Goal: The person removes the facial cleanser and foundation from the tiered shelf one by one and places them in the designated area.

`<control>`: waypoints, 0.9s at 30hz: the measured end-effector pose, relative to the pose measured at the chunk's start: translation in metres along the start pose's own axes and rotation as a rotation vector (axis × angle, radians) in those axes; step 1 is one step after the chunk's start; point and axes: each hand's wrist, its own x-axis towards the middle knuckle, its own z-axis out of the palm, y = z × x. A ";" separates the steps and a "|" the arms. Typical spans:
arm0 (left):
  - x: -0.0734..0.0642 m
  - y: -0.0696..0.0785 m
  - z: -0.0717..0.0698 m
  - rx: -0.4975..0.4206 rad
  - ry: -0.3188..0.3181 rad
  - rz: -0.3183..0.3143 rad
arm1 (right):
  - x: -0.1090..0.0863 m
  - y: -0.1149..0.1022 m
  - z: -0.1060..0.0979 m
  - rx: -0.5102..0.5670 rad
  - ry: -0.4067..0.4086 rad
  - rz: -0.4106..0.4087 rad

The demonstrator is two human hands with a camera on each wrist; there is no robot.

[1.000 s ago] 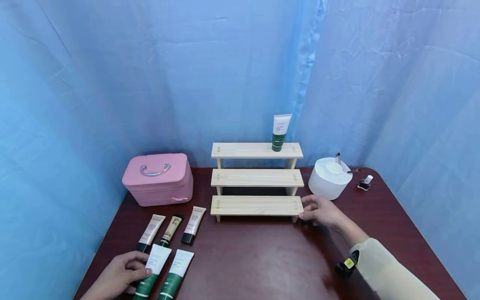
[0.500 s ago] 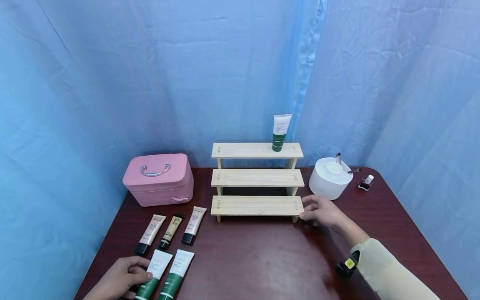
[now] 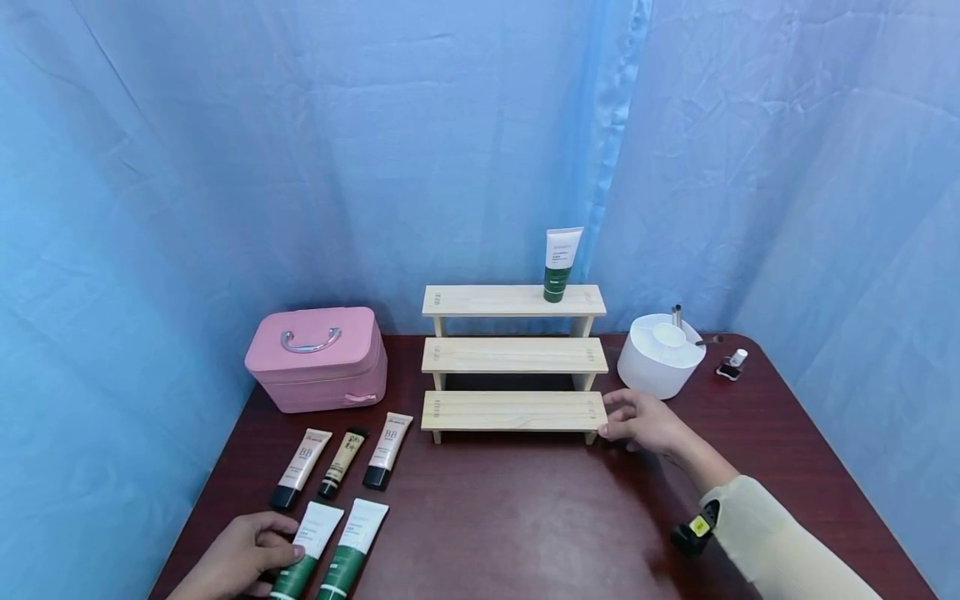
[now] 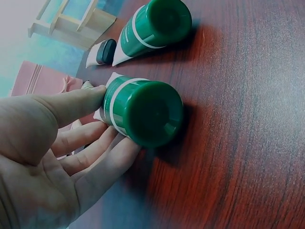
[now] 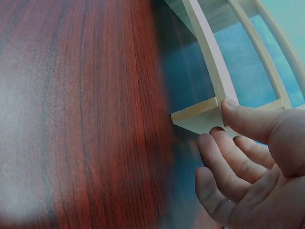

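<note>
My left hand [image 3: 243,554] pinches a white-and-green squeeze tube [image 4: 147,114] between thumb and fingers, low over the table at the front left. A matching squeeze tube [image 3: 351,550] lies just right of it, its green cap [image 4: 169,19] facing the left wrist camera. At the other side, my right hand [image 3: 641,423] holds the right end of the lowest step of a three-step wooden display stand [image 3: 513,410]. Its thumb [image 5: 248,117] is on the step's front edge, with the fingers curved around the end. A third such tube [image 3: 561,265] stands on the top step.
Two BB cream tubes [image 3: 387,450] and a small gold tube [image 3: 343,462] lie left of the stand. Behind them is a pink case [image 3: 318,358]. A white brush holder [image 3: 652,367] and a small dark bottle [image 3: 730,367] stand right. Blue curtains surround the table.
Over the first half second, my left hand drew the tube slightly down and toward me, uncovering the black caps behind it. Since then it has stayed nearly still. My right hand has not moved.
</note>
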 end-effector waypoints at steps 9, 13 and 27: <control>0.002 0.001 -0.004 0.010 -0.014 0.017 | -0.002 -0.003 -0.002 0.002 0.003 0.006; 0.003 0.004 -0.008 0.043 -0.013 0.052 | -0.001 -0.002 -0.003 0.001 0.010 0.015; 0.021 0.123 -0.012 0.237 0.278 0.659 | 0.001 -0.001 0.001 -0.005 0.010 0.014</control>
